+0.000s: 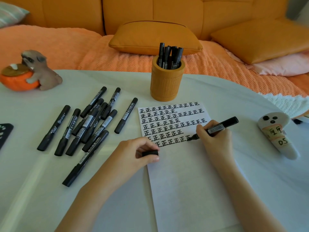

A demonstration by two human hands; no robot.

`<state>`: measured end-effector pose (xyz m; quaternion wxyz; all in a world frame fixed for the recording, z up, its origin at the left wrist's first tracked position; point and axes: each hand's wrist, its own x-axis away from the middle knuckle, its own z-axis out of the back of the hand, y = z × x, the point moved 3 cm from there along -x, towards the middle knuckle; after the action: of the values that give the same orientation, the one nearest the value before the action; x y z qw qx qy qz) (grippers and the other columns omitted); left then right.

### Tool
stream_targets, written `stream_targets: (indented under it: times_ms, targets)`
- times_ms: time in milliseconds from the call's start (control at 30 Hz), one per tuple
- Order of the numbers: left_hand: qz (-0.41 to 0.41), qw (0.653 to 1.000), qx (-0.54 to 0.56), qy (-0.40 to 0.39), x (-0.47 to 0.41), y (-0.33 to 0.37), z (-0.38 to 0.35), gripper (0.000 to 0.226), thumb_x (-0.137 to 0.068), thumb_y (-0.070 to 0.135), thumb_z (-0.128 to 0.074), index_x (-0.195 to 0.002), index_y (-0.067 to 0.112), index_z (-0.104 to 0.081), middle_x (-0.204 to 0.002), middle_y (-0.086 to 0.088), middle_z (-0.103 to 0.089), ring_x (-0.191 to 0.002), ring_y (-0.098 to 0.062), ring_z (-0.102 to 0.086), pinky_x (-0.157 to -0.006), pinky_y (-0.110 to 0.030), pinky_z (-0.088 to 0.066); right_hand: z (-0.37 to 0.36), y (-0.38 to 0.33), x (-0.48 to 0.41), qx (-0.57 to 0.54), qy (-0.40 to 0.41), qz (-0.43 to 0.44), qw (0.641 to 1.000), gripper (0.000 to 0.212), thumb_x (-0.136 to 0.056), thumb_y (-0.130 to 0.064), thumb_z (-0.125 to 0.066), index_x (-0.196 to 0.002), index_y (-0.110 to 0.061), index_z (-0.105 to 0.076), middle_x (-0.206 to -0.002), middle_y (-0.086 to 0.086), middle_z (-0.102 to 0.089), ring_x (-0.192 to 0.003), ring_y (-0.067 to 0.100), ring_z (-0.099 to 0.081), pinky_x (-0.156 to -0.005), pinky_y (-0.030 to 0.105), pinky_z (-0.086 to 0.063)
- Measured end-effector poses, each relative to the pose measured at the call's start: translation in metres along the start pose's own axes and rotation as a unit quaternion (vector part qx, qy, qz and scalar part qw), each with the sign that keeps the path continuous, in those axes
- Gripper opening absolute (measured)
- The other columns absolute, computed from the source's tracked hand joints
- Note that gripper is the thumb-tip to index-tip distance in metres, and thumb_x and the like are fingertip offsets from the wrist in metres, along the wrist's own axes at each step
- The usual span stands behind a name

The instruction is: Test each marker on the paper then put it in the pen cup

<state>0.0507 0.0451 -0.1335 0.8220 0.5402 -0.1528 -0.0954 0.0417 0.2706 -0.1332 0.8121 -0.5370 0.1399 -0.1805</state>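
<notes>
My right hand (215,138) grips an uncapped black marker (222,125), its tip touching the white paper (189,173) at the end of the lowest row of black characters. Resting on the paper's left edge, my left hand (135,153) pinches the marker's black cap (150,153). An orange pen cup (166,84) stands just beyond the paper with several black markers upright in it. Several capped black markers (90,121) lie in a loose pile on the table to the left of the paper.
A dog figurine with an orange bowl (28,72) sits at the table's far left. A white ghost-shaped object with written labels (277,134) lies at the right. A dark object (4,134) pokes in at the left edge. An orange sofa with cushions (155,37) is behind the table.
</notes>
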Motion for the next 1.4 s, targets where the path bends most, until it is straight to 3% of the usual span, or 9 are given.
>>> stream_targets:
  times_ms: [267,467,733,833,967,1067,1200,1400]
  targets:
    - [-0.001,1.0,-0.002,-0.002,0.0,0.0,0.0,0.016,-0.076,0.016,-0.076,-0.087,0.026,-0.071,-0.086,0.012,-0.073,-0.081,0.002,-0.066,-0.076,-0.009,-0.048,0.002,0.0,-0.001,-0.002,0.029,0.013,0.999,0.028,-0.084,-0.008,-0.061,-0.074,0.012,-0.044,-0.045,-0.01,-0.03,-0.041,0.007,-0.026,-0.037,0.014,-0.019]
    - [0.0,1.0,-0.004,-0.004,-0.001,0.0,0.0,0.015,-0.076,0.018,-0.076,-0.087,0.026,-0.071,-0.087,0.013,-0.073,-0.082,0.002,-0.066,-0.076,-0.008,-0.048,0.004,0.002,-0.003,-0.004,0.053,0.01,0.999,0.024,-0.084,-0.006,-0.058,-0.067,-0.005,-0.042,-0.039,-0.012,-0.03,-0.038,0.005,-0.029,-0.038,0.014,-0.02]
    - [0.0,1.0,-0.007,-0.005,0.0,0.001,0.0,0.016,-0.076,0.018,-0.076,-0.088,0.026,-0.071,-0.085,0.014,-0.073,-0.082,0.004,-0.066,-0.074,-0.006,-0.046,0.005,0.001,-0.002,-0.022,0.054,0.006,0.998,0.026,-0.084,-0.006,-0.058,-0.065,-0.007,-0.04,-0.036,-0.015,-0.035,-0.037,0.003,-0.035,-0.038,0.012,-0.023]
    - [-0.007,1.0,-0.007,-0.003,0.001,0.002,0.001,0.015,-0.076,0.019,-0.076,-0.088,0.027,-0.071,-0.086,0.017,-0.072,-0.082,0.004,-0.065,-0.073,-0.006,-0.045,0.007,-0.001,-0.001,-0.067,0.058,0.001,0.996,0.028,-0.086,-0.014,-0.062,-0.064,-0.011,-0.044,-0.045,-0.012,-0.038,-0.044,0.006,-0.031,-0.046,0.018,-0.026]
    - [-0.036,0.999,0.028,0.011,0.001,0.01,0.003,0.015,-0.075,0.028,-0.073,-0.089,0.032,-0.071,-0.091,0.017,-0.072,-0.086,-0.001,-0.066,-0.072,-0.013,-0.05,0.002,-0.011,0.002,-0.167,0.017,-0.013,0.986,0.032,-0.087,-0.026,-0.068,-0.067,-0.01,-0.049,-0.056,0.007,-0.039,-0.053,0.018,-0.032,-0.05,0.027,-0.028]
    - [-0.05,0.996,0.074,0.025,0.002,0.014,0.005,0.022,-0.071,0.035,-0.069,-0.092,0.029,-0.072,-0.087,0.009,-0.073,-0.083,-0.007,-0.067,-0.064,-0.015,-0.049,-0.006,-0.017,0.006,-0.225,-0.018,-0.033,0.974,0.035,-0.088,-0.032,-0.065,-0.067,-0.006,-0.055,-0.053,0.003,-0.041,-0.048,0.015,-0.034,-0.044,0.021,-0.029]
    - [-0.049,0.993,0.095,0.055,0.002,0.017,0.006,0.02,-0.074,0.023,-0.073,-0.093,0.027,-0.07,-0.089,0.008,-0.074,-0.077,-0.006,-0.066,-0.062,-0.018,-0.051,-0.016,-0.025,0.014,-0.273,-0.05,-0.056,0.959,0.034,-0.086,-0.023,-0.068,-0.058,-0.017,-0.05,-0.046,-0.003,-0.042,-0.044,0.015,-0.037,-0.043,0.02,-0.032]
    - [-0.044,0.988,0.12,0.087,0.002,0.021,0.005,0.018,-0.071,0.014,-0.077,-0.085,0.019,-0.067,-0.085,0.005,-0.074,-0.067,-0.008,-0.067,-0.062,-0.017,-0.053,-0.032,-0.036,0.03,-0.295,-0.071,-0.039,0.952,0.041,-0.085,-0.014,-0.068,-0.056,-0.015,-0.04,-0.043,-0.004,-0.03,-0.04,0.011,-0.024,-0.041,0.018,-0.024]
